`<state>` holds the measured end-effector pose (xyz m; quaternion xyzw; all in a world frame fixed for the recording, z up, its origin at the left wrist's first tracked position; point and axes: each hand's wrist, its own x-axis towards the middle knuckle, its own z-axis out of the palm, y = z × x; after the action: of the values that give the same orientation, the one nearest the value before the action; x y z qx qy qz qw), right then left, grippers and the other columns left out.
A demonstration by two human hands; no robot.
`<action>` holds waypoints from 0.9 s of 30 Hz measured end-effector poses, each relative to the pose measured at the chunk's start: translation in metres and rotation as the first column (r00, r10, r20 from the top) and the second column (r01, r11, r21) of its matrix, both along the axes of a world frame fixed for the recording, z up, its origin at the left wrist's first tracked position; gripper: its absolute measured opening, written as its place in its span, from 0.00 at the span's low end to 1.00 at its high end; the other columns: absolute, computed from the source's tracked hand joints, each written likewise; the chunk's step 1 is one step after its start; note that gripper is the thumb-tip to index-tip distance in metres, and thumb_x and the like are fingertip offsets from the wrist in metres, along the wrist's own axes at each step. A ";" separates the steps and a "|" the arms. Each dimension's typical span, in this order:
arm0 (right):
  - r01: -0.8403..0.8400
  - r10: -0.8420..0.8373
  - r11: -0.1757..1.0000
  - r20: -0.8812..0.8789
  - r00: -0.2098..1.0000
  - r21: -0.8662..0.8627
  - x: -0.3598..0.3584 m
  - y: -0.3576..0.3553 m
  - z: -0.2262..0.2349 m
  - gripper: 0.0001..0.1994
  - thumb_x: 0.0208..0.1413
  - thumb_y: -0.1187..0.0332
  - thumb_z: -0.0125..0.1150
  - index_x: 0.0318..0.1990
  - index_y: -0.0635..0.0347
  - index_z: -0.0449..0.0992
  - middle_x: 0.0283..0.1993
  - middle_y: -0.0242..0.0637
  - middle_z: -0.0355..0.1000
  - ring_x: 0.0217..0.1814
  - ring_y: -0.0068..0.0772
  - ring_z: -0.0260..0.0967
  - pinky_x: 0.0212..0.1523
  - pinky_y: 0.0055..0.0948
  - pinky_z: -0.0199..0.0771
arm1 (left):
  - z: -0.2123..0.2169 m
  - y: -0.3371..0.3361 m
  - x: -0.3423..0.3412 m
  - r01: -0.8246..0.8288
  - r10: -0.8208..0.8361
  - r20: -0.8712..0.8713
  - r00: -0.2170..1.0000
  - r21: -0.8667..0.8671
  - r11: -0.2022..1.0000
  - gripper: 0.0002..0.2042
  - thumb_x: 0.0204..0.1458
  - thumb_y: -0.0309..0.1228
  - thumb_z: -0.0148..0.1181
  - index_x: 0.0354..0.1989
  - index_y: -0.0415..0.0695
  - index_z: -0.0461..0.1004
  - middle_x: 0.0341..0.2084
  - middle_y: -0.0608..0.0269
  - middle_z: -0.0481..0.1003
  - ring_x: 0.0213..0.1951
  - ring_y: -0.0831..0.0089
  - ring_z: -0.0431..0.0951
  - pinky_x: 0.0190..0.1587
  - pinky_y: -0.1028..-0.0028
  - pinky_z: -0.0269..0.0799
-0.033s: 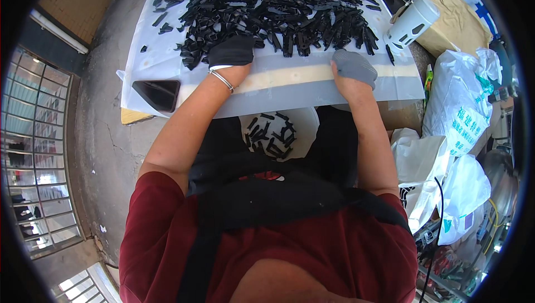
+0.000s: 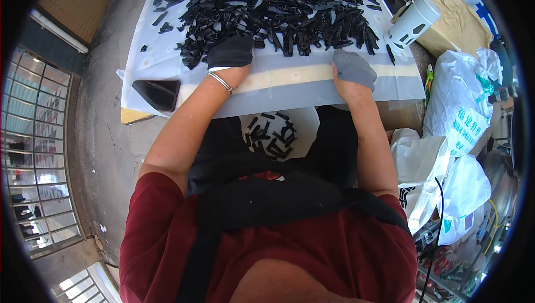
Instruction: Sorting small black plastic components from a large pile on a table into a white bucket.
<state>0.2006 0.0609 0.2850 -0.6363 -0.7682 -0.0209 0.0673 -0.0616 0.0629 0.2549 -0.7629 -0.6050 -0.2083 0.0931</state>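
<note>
Black plastic clips [image 2: 278,7] at twelve o'clock: our gloved left hand [image 2: 229,51] and right hand [image 2: 352,69] rest flat, holding nothing; a careless sweep could spill them.

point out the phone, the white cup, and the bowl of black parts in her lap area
phone [image 2: 156,93], head view: middle of its dark screen.
white cup [image 2: 411,22], head view: middle of its side wall.
bowl [image 2: 307,120], head view: bare white rim at upper right.
</note>
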 end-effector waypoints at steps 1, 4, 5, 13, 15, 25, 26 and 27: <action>-0.053 0.057 0.993 -0.035 0.998 0.106 0.001 -0.004 -0.007 0.14 0.51 0.62 0.50 0.41 0.61 0.71 0.41 0.47 0.69 0.45 0.48 0.66 0.45 0.38 0.66 | -0.001 -0.003 -0.003 -0.001 0.001 -0.001 1.000 -0.002 1.000 0.09 0.45 0.29 0.45 0.32 0.47 0.73 0.28 0.54 0.74 0.31 0.59 0.75 0.33 0.64 0.71; -0.212 0.288 0.933 -0.249 0.925 0.291 -0.002 -0.024 -0.018 0.12 0.49 0.69 0.51 0.41 0.62 0.70 0.40 0.47 0.69 0.43 0.47 0.66 0.43 0.38 0.66 | 0.001 -0.020 -0.008 0.054 -0.058 0.035 0.998 0.085 0.995 0.11 0.45 0.30 0.48 0.37 0.46 0.73 0.29 0.53 0.73 0.33 0.58 0.74 0.36 0.64 0.70; -0.212 0.287 0.934 -0.250 0.925 0.289 -0.007 -0.032 -0.020 0.12 0.49 0.69 0.51 0.41 0.62 0.70 0.40 0.47 0.69 0.43 0.47 0.66 0.43 0.38 0.66 | 0.004 -0.028 -0.008 0.073 -0.075 0.076 0.994 0.029 0.997 0.10 0.45 0.30 0.47 0.35 0.45 0.73 0.28 0.53 0.73 0.33 0.57 0.74 0.36 0.64 0.70; -0.666 0.559 0.734 -0.675 0.482 0.132 -0.052 -0.081 0.002 0.14 0.47 0.68 0.54 0.43 0.57 0.72 0.38 0.43 0.70 0.41 0.45 0.66 0.42 0.36 0.65 | 0.047 -0.090 0.008 0.566 -0.245 0.574 0.781 -0.486 0.666 0.08 0.45 0.31 0.53 0.27 0.38 0.71 0.16 0.52 0.69 0.20 0.68 0.69 0.25 0.72 0.65; -0.744 0.629 0.659 -0.623 0.465 0.110 -0.051 -0.083 0.008 0.14 0.47 0.67 0.55 0.44 0.57 0.71 0.38 0.42 0.70 0.41 0.43 0.67 0.43 0.36 0.65 | 0.050 -0.091 0.005 0.599 -0.262 0.578 0.773 -0.529 0.602 0.08 0.45 0.31 0.53 0.27 0.37 0.71 0.15 0.54 0.68 0.19 0.70 0.68 0.25 0.74 0.65; -0.818 0.584 0.572 -0.669 0.460 -0.063 -0.050 -0.090 0.010 0.17 0.47 0.60 0.55 0.42 0.60 0.70 0.38 0.42 0.69 0.42 0.45 0.66 0.44 0.35 0.65 | 0.045 -0.100 0.007 0.767 -0.163 0.801 0.577 -0.462 0.445 0.10 0.48 0.31 0.54 0.35 0.37 0.72 0.23 0.66 0.71 0.24 0.81 0.67 0.27 0.79 0.66; -0.830 0.583 0.554 -0.683 0.441 -0.063 -0.049 -0.090 0.006 0.17 0.47 0.60 0.56 0.42 0.60 0.70 0.38 0.42 0.69 0.41 0.45 0.66 0.43 0.35 0.65 | 0.045 -0.100 0.007 0.738 -0.135 0.757 0.640 -0.556 0.381 0.11 0.48 0.31 0.55 0.38 0.38 0.72 0.26 0.65 0.73 0.27 0.81 0.68 0.31 0.79 0.67; -0.832 0.582 0.551 -0.685 0.439 -0.064 -0.050 -0.093 0.004 0.17 0.47 0.60 0.56 0.42 0.60 0.70 0.38 0.42 0.69 0.41 0.45 0.66 0.43 0.35 0.65 | 0.029 -0.099 0.001 0.737 -0.131 0.757 0.640 -0.558 0.382 0.11 0.48 0.31 0.55 0.38 0.38 0.72 0.26 0.65 0.73 0.27 0.81 0.68 0.31 0.79 0.67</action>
<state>0.1508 -0.0317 0.2891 -0.2147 -0.8893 0.3636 0.1755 -0.0610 -0.0364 0.2840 -0.7359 -0.3788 -0.1380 -0.5439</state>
